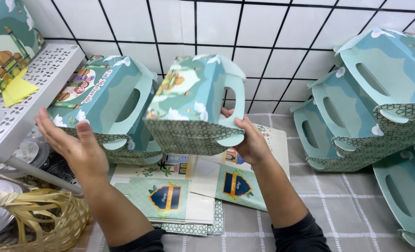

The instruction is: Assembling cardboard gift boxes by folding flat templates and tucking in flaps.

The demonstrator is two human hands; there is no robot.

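Observation:
My right hand (250, 140) grips the lower right side of a folded teal paper gift box (191, 105) with a handle slot, held tilted in mid-air over the table. My left hand (72, 142) is open, palm turned inward, a little left of the held box and in front of another assembled teal box (107, 95) that lies on its side. Flat unfolded box sheets (179, 193) with a dark blue badge print lie stacked on the grey checked tablecloth (347, 205) beneath my hands.
Several finished teal boxes (366, 102) are stacked along the right side against the white tiled wall (263, 28). A white perforated shelf (34, 79) stands at the left, with a woven basket (48, 217) and plastic containers below it.

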